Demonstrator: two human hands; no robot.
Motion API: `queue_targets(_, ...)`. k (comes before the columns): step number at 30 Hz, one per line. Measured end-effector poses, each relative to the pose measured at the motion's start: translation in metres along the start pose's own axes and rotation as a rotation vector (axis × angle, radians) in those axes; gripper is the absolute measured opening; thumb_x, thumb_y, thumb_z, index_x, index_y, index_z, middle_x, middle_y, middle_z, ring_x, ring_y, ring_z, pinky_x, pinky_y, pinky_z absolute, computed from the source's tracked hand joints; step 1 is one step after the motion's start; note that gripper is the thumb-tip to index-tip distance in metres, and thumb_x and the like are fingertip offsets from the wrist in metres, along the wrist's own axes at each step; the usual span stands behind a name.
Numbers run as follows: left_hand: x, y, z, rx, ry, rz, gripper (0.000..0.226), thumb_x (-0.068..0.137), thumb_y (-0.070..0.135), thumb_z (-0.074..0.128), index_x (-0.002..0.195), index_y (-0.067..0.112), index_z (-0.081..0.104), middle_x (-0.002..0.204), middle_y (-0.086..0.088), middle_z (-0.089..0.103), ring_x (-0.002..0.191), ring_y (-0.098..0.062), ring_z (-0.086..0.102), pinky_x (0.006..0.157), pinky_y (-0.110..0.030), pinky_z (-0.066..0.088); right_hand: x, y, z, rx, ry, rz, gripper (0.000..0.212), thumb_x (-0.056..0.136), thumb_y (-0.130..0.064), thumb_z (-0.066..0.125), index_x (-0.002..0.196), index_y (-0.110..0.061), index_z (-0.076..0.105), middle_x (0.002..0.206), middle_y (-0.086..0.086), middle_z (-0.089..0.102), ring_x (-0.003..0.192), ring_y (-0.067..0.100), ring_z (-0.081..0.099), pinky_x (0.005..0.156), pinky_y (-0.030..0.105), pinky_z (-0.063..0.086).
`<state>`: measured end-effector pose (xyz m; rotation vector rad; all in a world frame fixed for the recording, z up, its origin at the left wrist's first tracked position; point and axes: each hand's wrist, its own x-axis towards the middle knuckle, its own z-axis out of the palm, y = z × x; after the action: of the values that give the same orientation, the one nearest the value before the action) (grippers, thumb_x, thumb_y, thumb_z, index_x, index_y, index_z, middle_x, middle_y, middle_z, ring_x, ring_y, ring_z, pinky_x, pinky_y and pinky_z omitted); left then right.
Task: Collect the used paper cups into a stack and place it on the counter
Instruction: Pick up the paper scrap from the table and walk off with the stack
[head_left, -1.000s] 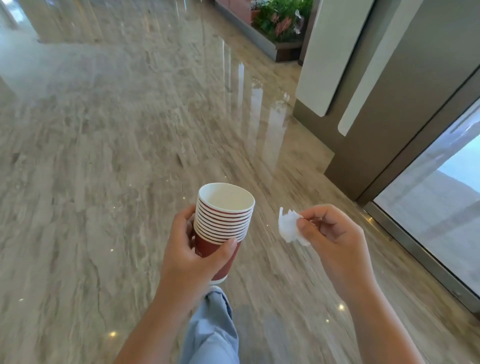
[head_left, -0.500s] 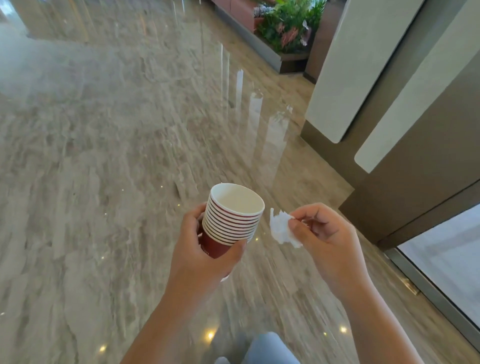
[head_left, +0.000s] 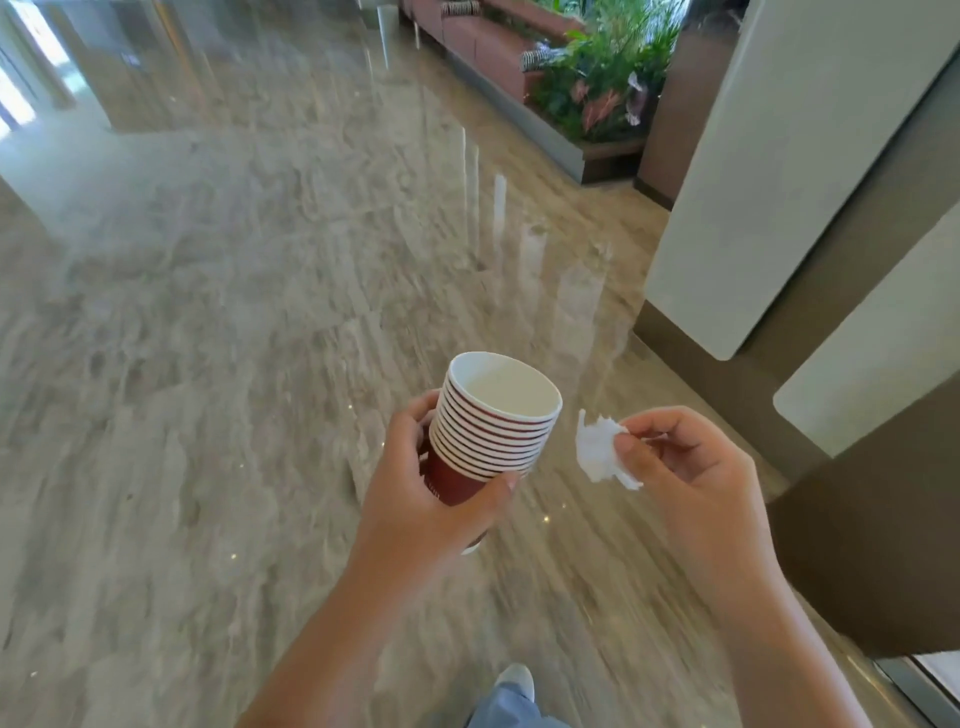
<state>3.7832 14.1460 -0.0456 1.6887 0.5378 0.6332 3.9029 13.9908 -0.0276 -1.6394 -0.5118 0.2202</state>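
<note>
Left hand (head_left: 415, 499) grips the nested cup stack (head_left: 491, 426) near-upright, mouth tilted far-right, right hand (head_left: 691, 467) just beside it pinching a crumpled tissue (head_left: 597, 449); no desk in view yet.

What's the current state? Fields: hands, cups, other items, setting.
left hand: grips cup stack around its lower part, roughly upright
right hand: pinches crumpled white tissue
cups: nested red paper cups, top one looks empty
stack placed: no, held above floor
setting: glossy stone floor, planter far right
</note>
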Motion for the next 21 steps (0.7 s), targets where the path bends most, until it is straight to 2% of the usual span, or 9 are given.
queue_targets(3,0.074,0.007,0.030,0.002,-0.014,0.048,0.062,0.046,0.048,0.073,0.102,0.055,0.046,0.101,0.035,0.059,0.092,0.010,0.060,0.065,-0.004,0.045,0.061,0.004,-0.003,-0.003,-0.003,0.005,0.018,0.079,-0.003,0.064,0.073,-0.020,0.065,0.070,0.004,0.064,0.061,0.011,0.053,0.058,0.021,0.044)
queue_targets(6,0.125,-0.002,0.055,-0.019,-0.032,0.034,0.063,0.047,0.047,0.073,0.104,0.048,0.046,0.100,0.036,0.059,0.091,0.011,0.059,0.062,-0.002,0.044,0.111,0.017,-0.006,0.023,0.037,0.037,0.018,0.080,0.001,0.062,0.074,-0.016,0.064,0.066,-0.001,0.064,0.058,0.006,0.054,0.055,0.018,0.044)
queue_targets(9,0.169,-0.022,0.071,-0.027,-0.051,-0.040,0.066,0.045,0.051,0.075,0.104,0.050,0.047,0.099,0.027,0.063,0.090,0.004,0.063,0.065,-0.009,0.048,0.157,0.033,-0.012,0.057,0.051,0.074,0.025,0.079,0.005,0.061,0.070,-0.018,0.065,0.064,-0.004,0.065,0.057,0.004,0.055,0.053,0.014,0.045)
queue_targets(11,0.201,-0.034,0.080,-0.042,-0.065,-0.076,0.067,0.044,0.052,0.076,0.105,0.048,0.048,0.099,0.022,0.064,0.091,0.000,0.063,0.068,-0.014,0.051,0.189,0.046,-0.015,0.050,0.048,0.097,0.027,0.079,0.003,0.062,0.069,-0.021,0.067,0.066,-0.003,0.065,0.059,0.008,0.055,0.056,0.018,0.045)
queue_targets(18,0.345,-0.064,0.104,-0.122,-0.096,-0.112,0.070,0.045,0.045,0.080,0.108,0.038,0.051,0.097,0.017,0.067,0.087,-0.002,0.065,0.066,-0.014,0.051,0.322,0.076,-0.002,-0.018,0.085,0.140,0.021,0.079,-0.005,0.064,0.076,-0.026,0.067,0.067,-0.001,0.065,0.062,0.013,0.056,0.060,0.031,0.046)
queue_targets(21,0.422,-0.070,0.109,-0.162,-0.107,-0.125,0.073,0.043,0.045,0.080,0.109,0.036,0.051,0.099,0.013,0.068,0.086,-0.001,0.065,0.065,-0.013,0.050,0.398,0.074,0.013,-0.045,0.103,0.108,0.023,0.079,-0.006,0.065,0.074,-0.028,0.067,0.065,-0.005,0.063,0.060,0.009,0.054,0.058,0.024,0.044)
